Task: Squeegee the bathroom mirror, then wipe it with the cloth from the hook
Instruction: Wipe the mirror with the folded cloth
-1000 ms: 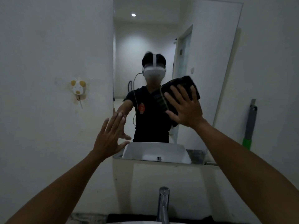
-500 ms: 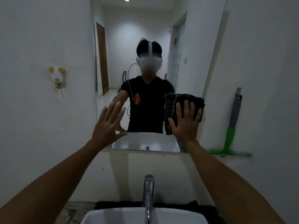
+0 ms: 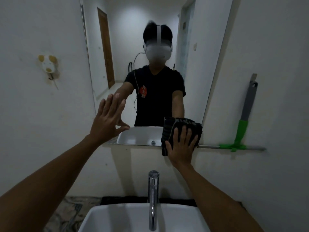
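Note:
The tall wall mirror fills the middle of the view and reflects a person in a black shirt. My right hand presses a folded black cloth flat against the mirror's lower right corner, fingers spread over it. My left hand rests open with spread fingers at the mirror's lower left edge, holding nothing. The squeegee, grey handle with a green neck, stands against the wall to the right of the mirror, blade down. An animal-shaped hook on the left wall carries nothing.
A white basin with a chrome tap lies directly below my arms. A patterned counter top shows at the lower left. White walls flank the mirror on both sides.
My right hand has slid the cloth down the mirror from about chest height to the bottom right corner. My left hand stayed near the lower left edge. The view tilted downward.

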